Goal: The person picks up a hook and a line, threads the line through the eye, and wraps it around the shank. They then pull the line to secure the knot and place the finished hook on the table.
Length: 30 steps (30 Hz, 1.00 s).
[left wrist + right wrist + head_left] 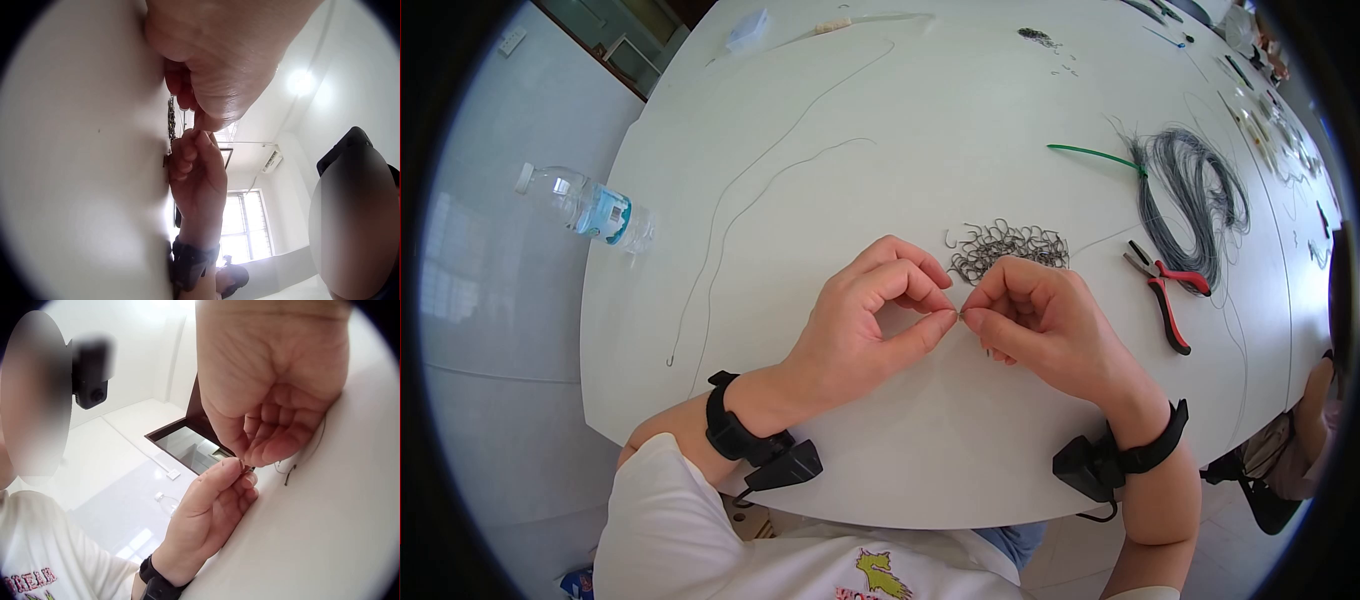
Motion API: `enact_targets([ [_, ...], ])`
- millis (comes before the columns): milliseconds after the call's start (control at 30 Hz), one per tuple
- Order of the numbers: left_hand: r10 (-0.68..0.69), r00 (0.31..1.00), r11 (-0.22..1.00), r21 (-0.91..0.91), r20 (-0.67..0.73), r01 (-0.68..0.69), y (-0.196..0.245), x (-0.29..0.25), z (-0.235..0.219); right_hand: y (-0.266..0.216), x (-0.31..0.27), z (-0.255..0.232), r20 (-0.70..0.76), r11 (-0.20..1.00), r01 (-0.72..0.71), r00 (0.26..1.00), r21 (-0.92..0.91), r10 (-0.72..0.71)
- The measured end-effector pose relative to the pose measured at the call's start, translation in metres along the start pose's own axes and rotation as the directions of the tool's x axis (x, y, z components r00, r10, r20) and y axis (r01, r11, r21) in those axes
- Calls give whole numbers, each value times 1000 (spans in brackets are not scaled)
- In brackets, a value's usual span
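Remotely I count two central hands (pixel 850 312), two hook heaps (pixel 1000 247) at one and two o'clock, one line bundle (pixel 1157 213) at two, one pliers (pixel 1157 276) at three, one bottle (pixel 608 214) at ten.

Person is wearing a white short-sleeved shirt (pixel 800 568); a green cartoon figure (pixel 882 575) and pinkish-red lettering (pixel 28 581) are decorating its front. Blue cloth (pixel 1015 540) is showing at the lap. A black left strap (pixel 725 430) and matching right strap (pixel 1160 452) are circling the wrists, both carrying angular black boxes (pixel 1085 468). A thin black cable (pixel 1108 515) is looping below the right one. A dark camera (pixel 90 378) is sitting at the head.
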<state>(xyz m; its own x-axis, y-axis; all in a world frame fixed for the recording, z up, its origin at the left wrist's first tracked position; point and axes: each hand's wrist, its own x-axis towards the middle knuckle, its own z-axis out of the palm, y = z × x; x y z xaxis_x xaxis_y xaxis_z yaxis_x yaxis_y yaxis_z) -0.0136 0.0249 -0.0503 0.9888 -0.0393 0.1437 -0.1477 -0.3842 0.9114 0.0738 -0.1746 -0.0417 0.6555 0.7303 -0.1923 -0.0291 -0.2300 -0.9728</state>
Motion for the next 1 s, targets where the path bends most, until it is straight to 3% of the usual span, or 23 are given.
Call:
enact_targets([
  [1000, -11, 1000, 1000, -7, -3, 11, 1, 0, 0, 0, 0, 0, -4, 999, 24, 1000, -41, -24],
])
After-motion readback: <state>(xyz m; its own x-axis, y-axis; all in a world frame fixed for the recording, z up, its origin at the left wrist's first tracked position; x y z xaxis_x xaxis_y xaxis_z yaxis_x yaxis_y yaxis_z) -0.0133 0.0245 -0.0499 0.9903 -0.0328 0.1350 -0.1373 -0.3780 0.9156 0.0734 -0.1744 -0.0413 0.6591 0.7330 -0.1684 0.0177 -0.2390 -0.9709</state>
